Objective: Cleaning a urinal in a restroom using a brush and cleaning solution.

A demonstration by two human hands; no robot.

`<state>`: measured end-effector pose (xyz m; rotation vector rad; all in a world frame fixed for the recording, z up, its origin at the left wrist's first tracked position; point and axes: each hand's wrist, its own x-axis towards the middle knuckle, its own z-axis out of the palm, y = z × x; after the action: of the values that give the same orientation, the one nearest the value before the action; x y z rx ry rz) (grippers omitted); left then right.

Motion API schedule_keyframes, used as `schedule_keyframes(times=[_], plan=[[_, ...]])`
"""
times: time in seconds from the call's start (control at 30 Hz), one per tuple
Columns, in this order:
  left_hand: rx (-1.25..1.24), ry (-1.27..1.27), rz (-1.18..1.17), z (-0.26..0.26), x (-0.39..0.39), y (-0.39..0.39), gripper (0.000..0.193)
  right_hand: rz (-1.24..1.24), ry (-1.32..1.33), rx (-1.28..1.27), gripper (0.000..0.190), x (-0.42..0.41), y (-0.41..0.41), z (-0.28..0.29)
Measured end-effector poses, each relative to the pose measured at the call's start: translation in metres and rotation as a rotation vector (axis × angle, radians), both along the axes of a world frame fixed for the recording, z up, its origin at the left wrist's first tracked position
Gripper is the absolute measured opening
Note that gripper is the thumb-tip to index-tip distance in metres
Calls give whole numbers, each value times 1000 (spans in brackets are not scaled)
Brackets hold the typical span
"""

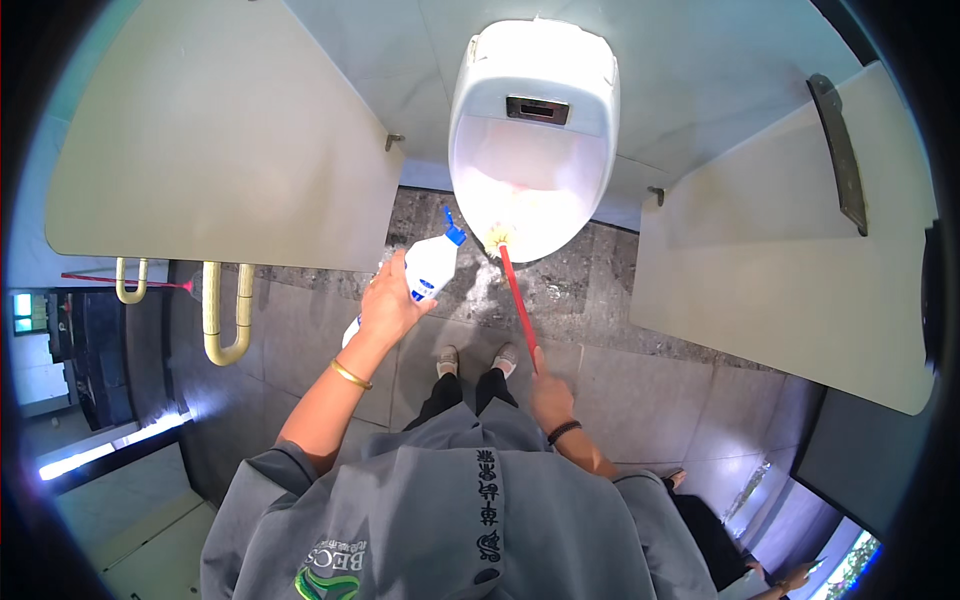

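Note:
My left hand [391,301] grips a white plastic cleaner bottle [433,264] with a blue flip-top cap [454,235]. The cap's lid stands up, and the bottle tilts with its neck towards the urinal. In my right hand [553,396] is the red handle [518,304] of a toilet brush. Its pale bristle head [499,238] is at the front lip of the white wall-mounted urinal [536,67]; whether the bristles press on the bowl I cannot tell. Strong glare hides much of the bowl's inside.
Partition panels flank me on the left [225,142] and right [780,262]. Cream grab rails [227,315] and a red-handled brush [135,282] are beyond the left panel. The floor [480,281] under the urinal looks stained. Behind me at right, another person's dark-trousered leg [705,532] shows.

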<state>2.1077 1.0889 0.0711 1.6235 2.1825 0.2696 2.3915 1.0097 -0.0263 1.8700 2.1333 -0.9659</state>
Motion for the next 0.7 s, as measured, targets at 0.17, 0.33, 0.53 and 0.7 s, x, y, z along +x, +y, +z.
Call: schedule_keyframes(times=[0.17,0.33,0.53,0.7], plan=[[-63,76,-28,-4,0,12,80,-44,-121,-61,53,61,1,16],[-107,182,-139,-12,19,39,82,43,-17,17,51,21,5,3],[-184,260,-146,-20,29,68,76,8,-181,64,50,46,93,7],[-183,327,-141,-24,39,93,69,205,-168,175,49,5,81,-20]])
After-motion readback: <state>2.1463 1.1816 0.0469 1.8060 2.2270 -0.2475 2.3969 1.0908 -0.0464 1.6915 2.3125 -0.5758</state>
